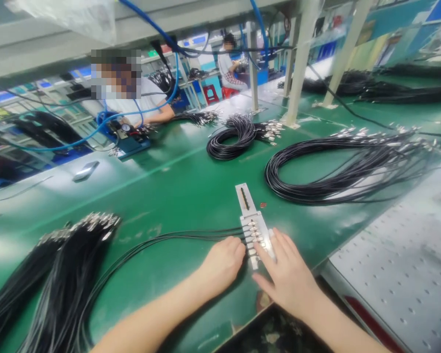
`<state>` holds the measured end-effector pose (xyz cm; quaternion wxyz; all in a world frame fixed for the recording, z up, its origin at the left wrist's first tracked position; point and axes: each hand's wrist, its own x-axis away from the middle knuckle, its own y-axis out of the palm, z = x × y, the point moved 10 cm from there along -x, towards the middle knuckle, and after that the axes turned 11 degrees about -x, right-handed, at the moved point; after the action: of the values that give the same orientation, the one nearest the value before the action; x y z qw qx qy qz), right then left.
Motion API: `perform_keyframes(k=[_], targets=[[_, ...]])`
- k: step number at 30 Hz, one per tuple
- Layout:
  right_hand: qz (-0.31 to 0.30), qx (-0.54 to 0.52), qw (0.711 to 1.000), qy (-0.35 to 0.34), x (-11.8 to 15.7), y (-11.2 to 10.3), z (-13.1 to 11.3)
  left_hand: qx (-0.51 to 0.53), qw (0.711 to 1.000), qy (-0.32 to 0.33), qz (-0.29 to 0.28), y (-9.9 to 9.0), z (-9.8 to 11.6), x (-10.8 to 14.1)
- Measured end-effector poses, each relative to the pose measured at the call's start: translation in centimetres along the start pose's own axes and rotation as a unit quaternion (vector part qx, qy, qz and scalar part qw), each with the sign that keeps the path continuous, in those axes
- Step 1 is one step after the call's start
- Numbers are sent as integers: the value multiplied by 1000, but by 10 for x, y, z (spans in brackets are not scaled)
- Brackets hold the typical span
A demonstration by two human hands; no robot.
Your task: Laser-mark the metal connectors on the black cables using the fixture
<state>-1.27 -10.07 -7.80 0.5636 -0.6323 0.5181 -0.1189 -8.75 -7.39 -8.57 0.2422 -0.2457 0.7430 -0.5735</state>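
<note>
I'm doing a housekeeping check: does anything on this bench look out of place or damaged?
Two minor things: a small reddish-brown spot, scrap or mark, stands out on the green tabletop beside the metal fixture; and a brown patch near the right hand breaks the green, possibly wear.

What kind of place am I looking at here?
Probably a cable assembly workshop: bundles of black cables with metal ends lie on a long green workbench, several cables run into a slotted metal fixture by the hands, and a co-worker sits across the bench.
</note>
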Motion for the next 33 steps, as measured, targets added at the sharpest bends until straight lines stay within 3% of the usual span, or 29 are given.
perform_keyframes(k=[7, 13, 17, 23, 28, 33], targets=[[15, -1, 1000, -1, -3, -7, -6, 18, 999, 20, 18, -7, 6, -2], [12, 10, 1000, -7, 0, -3, -3, 19, 1000, 15, -5, -3, 10, -4], [10, -3, 1000, 11, -1, -3, 4, 29, 999, -4, -25, -6, -3, -8], [-40, -48, 997, 41, -7, -7, 16, 58, 986, -130, -83, -8, -64, -4], [-38, -35, 998, 33, -6, -6, 15, 109, 975, -111, -160, 8, -65, -2], [-28, -52, 997, 57, -11, -7, 19, 225, 933, -110, -260, 27, -68, -16]])
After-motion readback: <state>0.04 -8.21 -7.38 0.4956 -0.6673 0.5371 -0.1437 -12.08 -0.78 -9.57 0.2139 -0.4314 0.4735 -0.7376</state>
